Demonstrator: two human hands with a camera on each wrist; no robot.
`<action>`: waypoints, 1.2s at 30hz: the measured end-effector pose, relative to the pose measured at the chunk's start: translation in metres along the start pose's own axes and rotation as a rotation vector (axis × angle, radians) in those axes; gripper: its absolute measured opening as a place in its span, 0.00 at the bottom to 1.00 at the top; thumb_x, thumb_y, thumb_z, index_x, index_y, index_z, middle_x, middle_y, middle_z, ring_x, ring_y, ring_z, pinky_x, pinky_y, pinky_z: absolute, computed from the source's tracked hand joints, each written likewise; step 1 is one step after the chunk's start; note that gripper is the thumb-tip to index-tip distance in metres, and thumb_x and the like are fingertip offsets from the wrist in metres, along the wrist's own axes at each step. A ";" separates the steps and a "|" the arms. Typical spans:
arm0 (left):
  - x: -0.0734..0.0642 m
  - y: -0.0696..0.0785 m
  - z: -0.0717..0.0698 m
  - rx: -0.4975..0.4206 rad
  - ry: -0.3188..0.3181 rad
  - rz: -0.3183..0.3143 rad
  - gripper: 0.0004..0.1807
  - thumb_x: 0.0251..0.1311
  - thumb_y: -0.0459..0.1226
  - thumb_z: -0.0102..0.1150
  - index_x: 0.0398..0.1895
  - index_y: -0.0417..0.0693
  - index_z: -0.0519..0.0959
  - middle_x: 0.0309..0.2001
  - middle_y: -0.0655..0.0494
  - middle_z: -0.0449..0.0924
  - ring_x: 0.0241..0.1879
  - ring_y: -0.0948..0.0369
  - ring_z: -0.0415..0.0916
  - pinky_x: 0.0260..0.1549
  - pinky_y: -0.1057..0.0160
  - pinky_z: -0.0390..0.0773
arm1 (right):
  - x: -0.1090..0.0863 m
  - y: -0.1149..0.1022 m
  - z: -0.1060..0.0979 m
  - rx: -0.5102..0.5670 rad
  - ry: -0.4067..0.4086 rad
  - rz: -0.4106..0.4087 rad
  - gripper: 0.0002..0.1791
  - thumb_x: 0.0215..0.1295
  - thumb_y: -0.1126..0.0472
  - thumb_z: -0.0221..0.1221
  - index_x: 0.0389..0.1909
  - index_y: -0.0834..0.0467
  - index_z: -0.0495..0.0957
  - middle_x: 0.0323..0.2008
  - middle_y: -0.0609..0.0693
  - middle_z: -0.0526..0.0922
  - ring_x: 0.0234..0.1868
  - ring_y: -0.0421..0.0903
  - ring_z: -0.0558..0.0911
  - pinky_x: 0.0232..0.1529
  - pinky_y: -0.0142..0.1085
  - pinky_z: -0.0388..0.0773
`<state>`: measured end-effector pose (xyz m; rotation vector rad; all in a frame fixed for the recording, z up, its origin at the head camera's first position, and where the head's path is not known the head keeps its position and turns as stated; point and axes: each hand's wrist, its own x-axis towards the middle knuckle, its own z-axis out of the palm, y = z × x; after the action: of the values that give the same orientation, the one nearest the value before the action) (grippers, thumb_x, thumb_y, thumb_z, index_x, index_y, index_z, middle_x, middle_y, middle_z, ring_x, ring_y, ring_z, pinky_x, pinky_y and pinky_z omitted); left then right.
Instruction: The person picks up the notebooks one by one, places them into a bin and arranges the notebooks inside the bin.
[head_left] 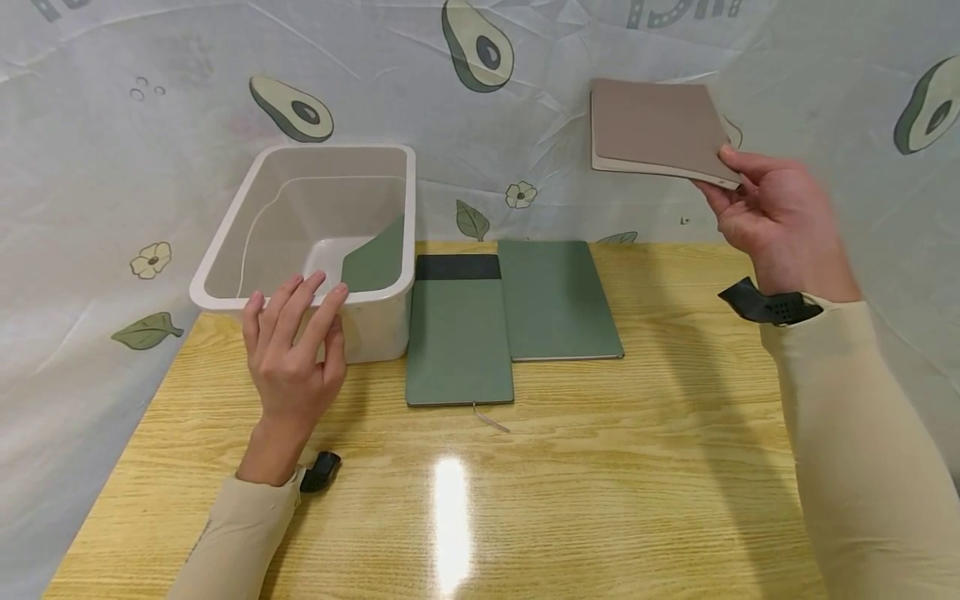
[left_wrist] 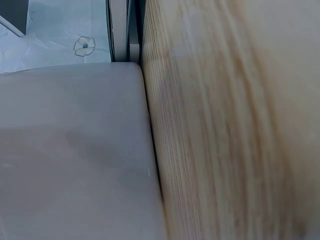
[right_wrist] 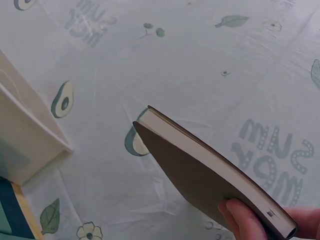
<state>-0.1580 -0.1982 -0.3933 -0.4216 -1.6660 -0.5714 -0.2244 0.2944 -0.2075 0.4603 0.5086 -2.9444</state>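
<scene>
My right hand [head_left: 780, 212] pinches a brown notebook [head_left: 656, 123] by its near right corner, holding it in the air at the upper right. In the right wrist view the same notebook [right_wrist: 195, 170] shows its pale page edges, with fingertips on its cover. My left hand [head_left: 296, 350] rests its fingers on the near rim of a whitish plastic bin [head_left: 375, 329]. Inside the bin a green flat item [head_left: 378, 258] leans against the right wall. The left wrist view shows the bin's side [left_wrist: 75, 150] close up; the left hand is out of that view.
Right of the bin lie a green notebook with a dark band [head_left: 459, 342] and a ribbon, and another green notebook [head_left: 562, 300] against it. The wooden table [head_left: 600, 483] meets a hanging sheet [head_left: 525, 108] printed with avocados at its back.
</scene>
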 end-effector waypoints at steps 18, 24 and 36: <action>0.000 0.000 -0.001 0.000 -0.006 -0.003 0.16 0.65 0.31 0.60 0.51 0.49 0.91 0.55 0.45 0.90 0.60 0.45 0.83 0.74 0.45 0.64 | 0.017 0.062 0.028 -0.119 0.008 -0.004 0.23 0.69 0.80 0.59 0.63 0.62 0.77 0.58 0.57 0.85 0.64 0.56 0.87 0.74 0.47 0.71; 0.000 -0.001 -0.001 0.003 -0.005 -0.007 0.15 0.65 0.30 0.62 0.51 0.49 0.91 0.55 0.45 0.90 0.60 0.45 0.83 0.75 0.45 0.64 | 0.023 0.085 0.040 -0.152 0.023 0.019 0.19 0.70 0.79 0.59 0.58 0.63 0.79 0.55 0.57 0.88 0.66 0.52 0.85 0.74 0.46 0.70; -0.001 -0.001 -0.002 0.016 0.000 -0.008 0.15 0.64 0.29 0.63 0.51 0.50 0.91 0.55 0.46 0.90 0.59 0.44 0.84 0.74 0.45 0.65 | 0.032 0.135 0.057 -0.253 0.005 0.016 0.18 0.73 0.75 0.59 0.60 0.64 0.82 0.49 0.57 0.90 0.68 0.50 0.84 0.70 0.45 0.73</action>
<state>-0.1565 -0.2002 -0.3944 -0.4037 -1.6723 -0.5643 -0.2478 0.1464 -0.2084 0.4391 0.8592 -2.8097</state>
